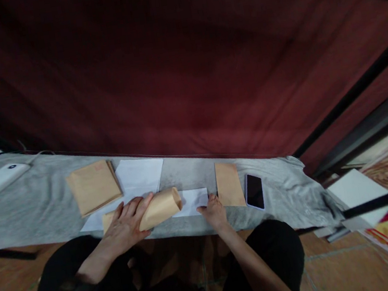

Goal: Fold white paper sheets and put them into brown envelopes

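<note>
Brown envelope point(161, 208), clamped in the left hand point(128, 219) between fingers on top and thumb at the lower edge, mouth bulging toward the right. Long axis mostly left to right, mouth end tilted slightly away from the knees. Directly right of that mouth, white paper point(191, 202), flat on grey cloth point(193, 174), long axis nearly in line; left end hidden, inside or beneath, cannot tell. Nearer to the paper: right hand point(214, 210), thumb over the right end, fingers curled at the edge; pinched or merely resting, cannot tell. Just beyond, a loose envelope point(229, 184).
</note>
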`<state>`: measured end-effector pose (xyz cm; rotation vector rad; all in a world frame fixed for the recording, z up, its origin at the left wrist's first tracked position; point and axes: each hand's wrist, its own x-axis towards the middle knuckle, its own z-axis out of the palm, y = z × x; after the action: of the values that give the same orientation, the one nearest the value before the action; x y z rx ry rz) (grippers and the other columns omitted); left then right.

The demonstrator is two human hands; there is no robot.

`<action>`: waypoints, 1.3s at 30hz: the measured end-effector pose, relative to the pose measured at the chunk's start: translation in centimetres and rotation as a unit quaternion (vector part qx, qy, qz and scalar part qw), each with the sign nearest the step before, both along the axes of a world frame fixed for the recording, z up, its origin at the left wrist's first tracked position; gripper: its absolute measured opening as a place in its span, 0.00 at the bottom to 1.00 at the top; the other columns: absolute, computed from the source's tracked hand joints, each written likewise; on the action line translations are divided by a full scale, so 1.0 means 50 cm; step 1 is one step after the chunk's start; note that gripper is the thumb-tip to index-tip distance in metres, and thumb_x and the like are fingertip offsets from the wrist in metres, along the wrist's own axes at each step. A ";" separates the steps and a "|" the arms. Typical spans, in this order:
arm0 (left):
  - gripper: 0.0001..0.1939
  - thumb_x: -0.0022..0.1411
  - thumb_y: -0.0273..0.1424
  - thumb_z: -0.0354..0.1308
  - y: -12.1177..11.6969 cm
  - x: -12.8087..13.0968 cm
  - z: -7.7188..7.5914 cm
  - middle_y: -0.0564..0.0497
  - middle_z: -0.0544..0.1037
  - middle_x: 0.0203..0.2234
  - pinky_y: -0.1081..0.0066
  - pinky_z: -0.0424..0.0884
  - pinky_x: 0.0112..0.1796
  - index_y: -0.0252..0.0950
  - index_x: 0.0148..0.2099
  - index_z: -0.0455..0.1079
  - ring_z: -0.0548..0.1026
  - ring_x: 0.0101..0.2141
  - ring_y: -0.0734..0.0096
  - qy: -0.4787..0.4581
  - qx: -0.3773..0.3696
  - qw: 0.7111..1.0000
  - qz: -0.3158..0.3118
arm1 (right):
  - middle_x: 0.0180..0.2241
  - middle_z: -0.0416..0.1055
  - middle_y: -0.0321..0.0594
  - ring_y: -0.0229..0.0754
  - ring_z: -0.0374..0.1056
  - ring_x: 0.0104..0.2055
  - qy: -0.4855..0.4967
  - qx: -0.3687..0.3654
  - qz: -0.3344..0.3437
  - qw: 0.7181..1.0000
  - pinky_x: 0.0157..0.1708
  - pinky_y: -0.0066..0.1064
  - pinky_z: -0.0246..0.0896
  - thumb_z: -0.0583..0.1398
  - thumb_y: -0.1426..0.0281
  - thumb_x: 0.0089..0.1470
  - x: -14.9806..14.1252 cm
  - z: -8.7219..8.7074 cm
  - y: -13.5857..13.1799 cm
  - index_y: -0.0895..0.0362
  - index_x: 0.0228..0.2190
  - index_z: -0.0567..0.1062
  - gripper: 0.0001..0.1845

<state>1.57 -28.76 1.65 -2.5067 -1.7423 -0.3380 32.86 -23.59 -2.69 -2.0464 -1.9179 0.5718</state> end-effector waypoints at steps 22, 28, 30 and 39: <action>0.54 0.51 0.37 0.62 0.016 0.014 -0.034 0.42 0.68 0.60 0.51 0.55 0.62 0.44 0.75 0.39 0.67 0.60 0.49 -0.012 -0.045 0.998 0.033 | 0.22 0.68 0.31 0.37 0.66 0.21 0.511 0.084 -0.012 0.855 0.23 0.27 0.64 0.59 0.54 0.57 0.086 -0.006 0.002 0.54 0.36 0.75 0.16; 0.55 0.52 0.37 0.62 0.019 0.025 -0.028 0.40 0.67 0.60 0.47 0.54 0.62 0.43 0.75 0.35 0.66 0.60 0.47 0.012 -0.043 0.999 0.020 | 0.22 0.69 0.32 0.38 0.67 0.22 0.413 0.101 0.016 0.905 0.25 0.26 0.62 0.56 0.60 0.61 0.094 0.000 0.003 0.53 0.36 0.77 0.14; 0.56 0.53 0.38 0.62 0.021 0.023 -0.036 0.39 0.66 0.60 0.46 0.53 0.62 0.42 0.75 0.33 0.66 0.60 0.46 0.014 -0.036 0.999 0.023 | 0.23 0.70 0.33 0.38 0.67 0.23 0.394 0.100 0.016 0.913 0.24 0.26 0.62 0.55 0.61 0.61 0.101 0.001 0.007 0.53 0.35 0.77 0.13; 0.53 0.54 0.36 0.61 0.024 0.027 -0.052 0.39 0.67 0.59 0.44 0.51 0.63 0.42 0.75 0.36 0.66 0.60 0.45 0.008 -0.022 1.000 0.014 | 0.19 0.66 0.30 0.35 0.66 0.20 0.393 0.030 0.028 0.919 0.19 0.23 0.58 0.56 0.66 0.58 0.095 -0.006 0.009 0.54 0.27 0.72 0.10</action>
<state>2.90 -27.57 -0.95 -2.5038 -1.7973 -0.2803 37.59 -23.16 -2.98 -1.3879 -1.4658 1.1204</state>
